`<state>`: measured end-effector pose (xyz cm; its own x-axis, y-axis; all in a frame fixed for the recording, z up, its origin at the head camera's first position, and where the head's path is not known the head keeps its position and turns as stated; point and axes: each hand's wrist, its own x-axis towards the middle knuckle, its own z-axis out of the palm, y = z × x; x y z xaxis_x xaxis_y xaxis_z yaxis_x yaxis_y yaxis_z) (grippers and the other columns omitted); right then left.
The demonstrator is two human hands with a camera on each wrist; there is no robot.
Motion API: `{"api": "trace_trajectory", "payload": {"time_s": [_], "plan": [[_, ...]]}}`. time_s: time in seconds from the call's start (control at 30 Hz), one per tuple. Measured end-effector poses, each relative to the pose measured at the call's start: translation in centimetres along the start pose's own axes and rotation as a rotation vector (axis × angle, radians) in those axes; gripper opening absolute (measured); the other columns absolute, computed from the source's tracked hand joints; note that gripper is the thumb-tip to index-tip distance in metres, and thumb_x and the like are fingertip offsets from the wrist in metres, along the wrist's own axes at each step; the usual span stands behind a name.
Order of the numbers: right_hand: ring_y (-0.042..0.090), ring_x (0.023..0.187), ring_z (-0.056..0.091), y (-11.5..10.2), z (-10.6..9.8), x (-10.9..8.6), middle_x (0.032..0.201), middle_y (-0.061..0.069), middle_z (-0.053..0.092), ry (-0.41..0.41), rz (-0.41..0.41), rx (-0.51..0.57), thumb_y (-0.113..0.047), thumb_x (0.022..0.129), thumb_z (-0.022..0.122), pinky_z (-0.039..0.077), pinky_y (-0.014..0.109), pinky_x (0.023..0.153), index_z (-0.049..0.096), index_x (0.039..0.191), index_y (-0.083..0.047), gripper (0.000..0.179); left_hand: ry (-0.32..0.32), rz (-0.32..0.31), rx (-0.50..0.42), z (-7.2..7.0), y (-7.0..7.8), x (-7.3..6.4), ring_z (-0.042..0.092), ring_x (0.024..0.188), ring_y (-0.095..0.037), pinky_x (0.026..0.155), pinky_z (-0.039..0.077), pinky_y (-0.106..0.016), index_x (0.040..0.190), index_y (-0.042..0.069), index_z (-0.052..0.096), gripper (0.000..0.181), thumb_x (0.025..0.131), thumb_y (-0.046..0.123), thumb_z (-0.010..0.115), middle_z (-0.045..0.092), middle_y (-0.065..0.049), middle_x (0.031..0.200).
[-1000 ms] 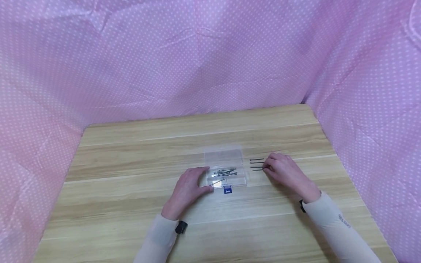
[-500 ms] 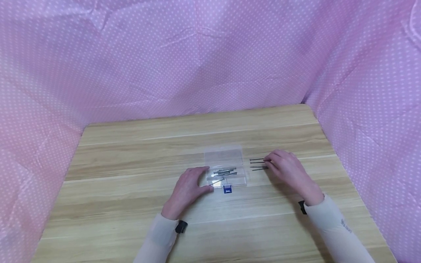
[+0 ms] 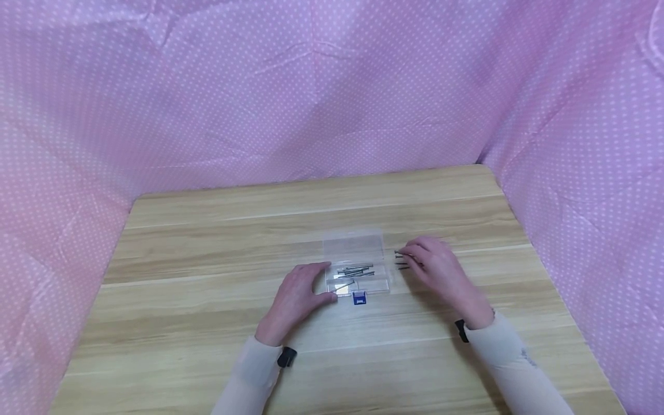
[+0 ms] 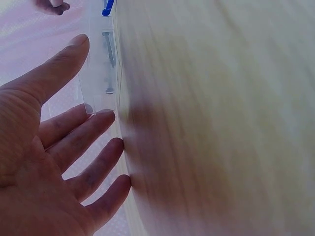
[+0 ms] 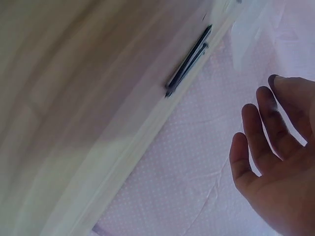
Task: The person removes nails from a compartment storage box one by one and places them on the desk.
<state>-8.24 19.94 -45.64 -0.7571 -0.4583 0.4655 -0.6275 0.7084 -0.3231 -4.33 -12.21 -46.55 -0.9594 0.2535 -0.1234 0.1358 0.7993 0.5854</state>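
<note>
Clear plastic forms the box [image 3: 381, 293], its lid [image 3: 353, 248] laid back on the far side and its blue latch [image 3: 359, 298] at the near edge. Several nails [image 3: 355, 272] (perhaps screws; any threads are too fine to make out) lie heaped in the back compartment, and a single nail [image 3: 344, 286] slants across the front left one. The left hand [image 3: 294, 298] spans the box's left end, thumb at the front corner and fingers extended, probably to steady so light a thing. Just beside the box, on its right, loose nails [image 5: 188, 58] lie roughly parallel on the table [image 3: 207, 276], perhaps so that each can be told apart. Over them the right hand [image 3: 438, 274] has its fingers loosely bent, with nothing visible between them. Seen from above, it covers part of the row, so the count is uncertain, and whether the tips touch any I cannot tell. Glare whitens one compartment; the left wrist view cuts off much of the box.
</note>
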Motion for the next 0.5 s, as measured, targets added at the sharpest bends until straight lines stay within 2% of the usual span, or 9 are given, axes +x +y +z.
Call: {"api": "trace_trajectory", "payload": {"time_s": [0.5], "plan": [[0.031, 0.101, 0.065, -2.5, 1.5, 1.1, 0.103, 0.009, 0.072, -0.044, -0.012, 0.033, -0.006, 0.085, 0.083, 0.054, 0.05, 0.091, 0.079, 0.1, -0.006, 0.015, 0.002, 0.012, -0.004, -0.1, 0.0, 0.1, 0.054, 0.132, -0.034, 0.112, 0.043, -0.051, 0.143, 0.01, 0.061, 0.074, 0.08, 0.037, 0.089, 0.064, -0.012, 0.141]]}}
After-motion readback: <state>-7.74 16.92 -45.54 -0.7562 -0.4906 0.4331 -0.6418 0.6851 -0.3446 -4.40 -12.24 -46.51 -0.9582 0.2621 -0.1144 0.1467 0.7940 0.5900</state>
